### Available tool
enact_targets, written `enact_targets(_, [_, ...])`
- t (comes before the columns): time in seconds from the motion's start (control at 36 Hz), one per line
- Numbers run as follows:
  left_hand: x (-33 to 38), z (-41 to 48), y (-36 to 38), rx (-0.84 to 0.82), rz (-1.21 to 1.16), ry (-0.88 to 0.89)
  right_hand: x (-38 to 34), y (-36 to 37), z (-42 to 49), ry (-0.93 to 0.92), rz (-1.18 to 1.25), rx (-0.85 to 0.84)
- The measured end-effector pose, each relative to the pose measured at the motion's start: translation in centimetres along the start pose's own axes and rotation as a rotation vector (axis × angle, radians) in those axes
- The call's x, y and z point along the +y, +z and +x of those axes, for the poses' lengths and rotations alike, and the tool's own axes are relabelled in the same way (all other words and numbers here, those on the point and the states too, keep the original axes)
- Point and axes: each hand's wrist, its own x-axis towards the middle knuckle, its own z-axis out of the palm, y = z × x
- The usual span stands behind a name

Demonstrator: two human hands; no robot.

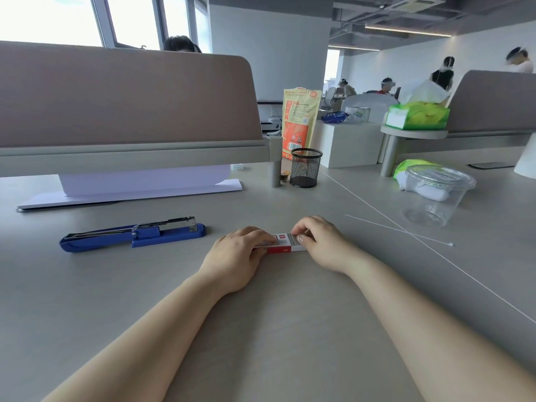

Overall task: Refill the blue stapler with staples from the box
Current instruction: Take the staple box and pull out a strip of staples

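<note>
The staple box (285, 244) lies flat on the grey desk (290, 329), and much of it is hidden under the two hands. The left hand (236, 256) covers its left end, with the fingers laid close together on the top. The right hand (320, 242) is at the right end, where the thumb and the forefinger pinch the edge of the box. It is hard to see if the box is already open, and no staples are visible.

The blue stapler (133, 235) lies to the left of the hands, well apart from them, with its top swung back so that the metal rail is bare.

Behind, near the divider (124, 100), stands a black mesh pen cup (306, 168), and an orange bag (300, 120) is behind it. A clear plastic cup (438, 195) with a lid stands at the right. A thin white stick (398, 230) lies on the desk between this cup and the right hand.
</note>
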Motion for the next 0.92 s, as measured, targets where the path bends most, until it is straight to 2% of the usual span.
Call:
enact_targets(0.36, [-0.2,0.1,0.1,-0.001,-0.013,-0.005,0.1,0.1,0.1,-0.014,0.118,0.099])
enact_targets(0.5, [-0.1,0.1,0.1,-0.004,-0.020,-0.010,-0.1,-0.3,0.0,-0.006,0.242,0.199])
enact_targets(0.72, [-0.1,0.0,0.0,-0.008,-0.030,-0.012,-0.2,-0.8,-0.2,-0.012,0.461,0.230])
enact_targets(0.92, [0.1,-0.1,-0.2,-0.016,-0.029,-0.007,0.3,-2.2,-0.6,0.095,0.777,0.286])
